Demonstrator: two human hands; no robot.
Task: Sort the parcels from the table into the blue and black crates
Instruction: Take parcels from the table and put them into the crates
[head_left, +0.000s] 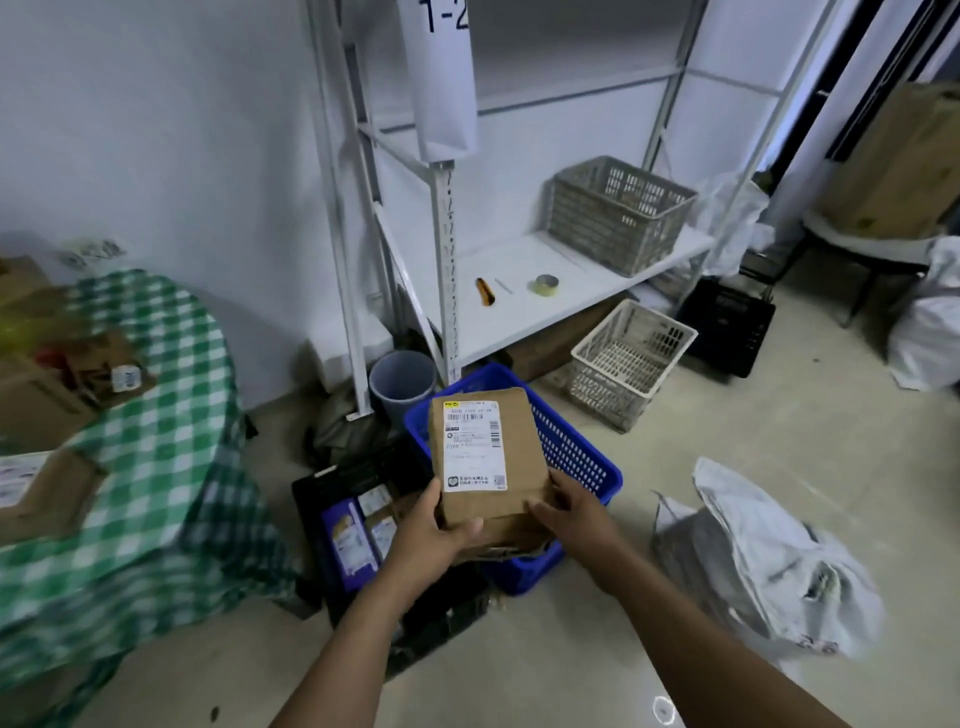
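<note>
One brown cardboard parcel, flat side up, held over the blue crate. My left hand grips its near-left corner, thumb on top; my right hand curls round its near-right edge. One white barcode label covers its left half. Two sorting crates: the blue one and one black crate just beside it. The parcels on the table are too blurred to count.

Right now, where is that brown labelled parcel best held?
The parcel is flat and wide, label up, so grip its two near corners from the near side, as the left hand and right hand do; one hand would probably not span it.
</note>
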